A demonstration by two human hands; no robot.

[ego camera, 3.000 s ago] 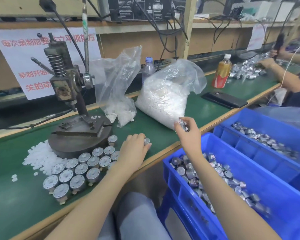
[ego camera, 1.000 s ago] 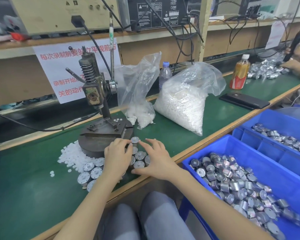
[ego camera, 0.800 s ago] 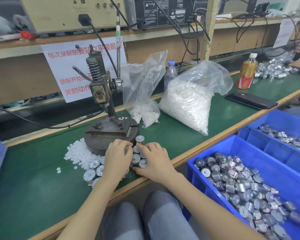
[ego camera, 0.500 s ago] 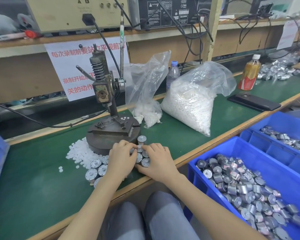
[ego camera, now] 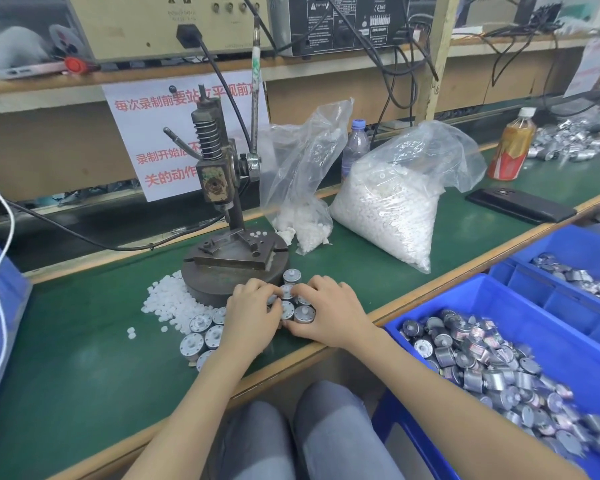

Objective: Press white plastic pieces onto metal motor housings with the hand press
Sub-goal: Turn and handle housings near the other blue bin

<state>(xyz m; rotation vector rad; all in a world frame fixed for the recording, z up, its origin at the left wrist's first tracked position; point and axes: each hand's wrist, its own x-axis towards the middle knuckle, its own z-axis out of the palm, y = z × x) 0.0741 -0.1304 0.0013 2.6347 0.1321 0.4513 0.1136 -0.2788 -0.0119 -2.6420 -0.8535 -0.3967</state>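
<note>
Mid-frame, my left hand [ego camera: 253, 315] and right hand [ego camera: 328, 311] curl over motor housings [ego camera: 304, 313], grip unclear; likely rigid, slick; pinch their sides.

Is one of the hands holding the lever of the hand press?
No, the left hand and right hand both rest on the motor housings before the hand press.

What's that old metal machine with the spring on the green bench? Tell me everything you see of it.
The hand press looks like dark, worn metal. It stands upright on the green bench: a thick round base, an angular plate on top, a column, and a head with a coil spring. Its lever points straight up; no hand holds it. A few white plastic pieces lie on the plate, more are heaped against the base's left side.
</note>
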